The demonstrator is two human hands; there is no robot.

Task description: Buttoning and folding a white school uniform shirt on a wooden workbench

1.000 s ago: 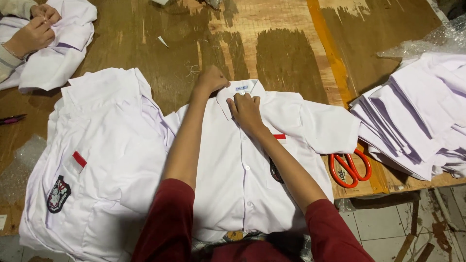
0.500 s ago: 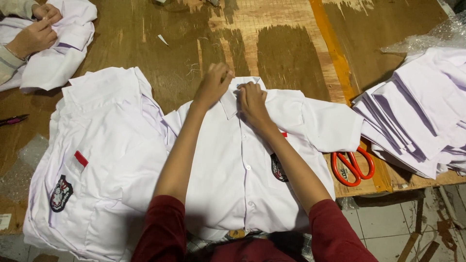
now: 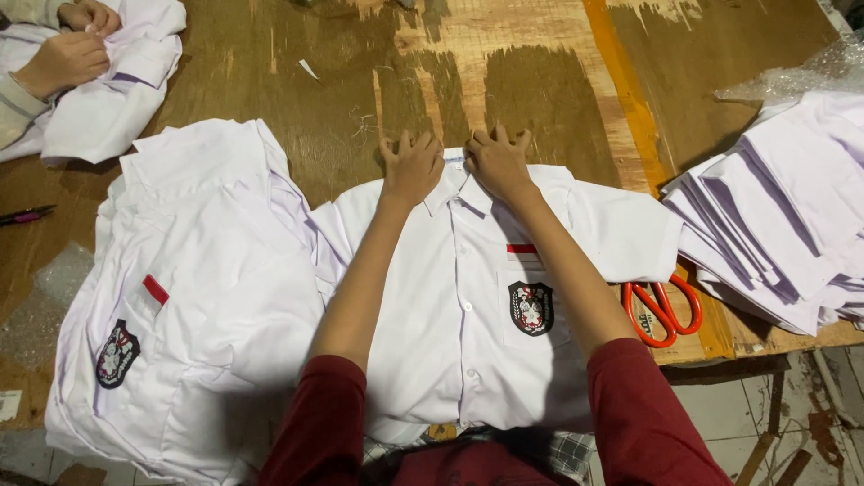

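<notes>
Wooden table [image 3: 540,81] bears white shirt [image 3: 450,297]; left hand [image 3: 411,166] and right hand [image 3: 497,162] press flat, fingers spread, on its collar.

The shirt [image 3: 459,297] under the hands is plain white, with a small red stripe [image 3: 520,248] above the pocket and a black, white and red badge [image 3: 531,308] on it. The shirt pile [image 3: 189,297] to its left is white too, with the same red stripe and dark badge. The sleeves [image 3: 648,414] are dark red. The scissors [image 3: 661,310] have orange-red handles. The tabletop [image 3: 540,81] is worn brown wood with an orange-yellow stripe. The stacked cloth [image 3: 783,207] is white with purplish shadows.
</notes>
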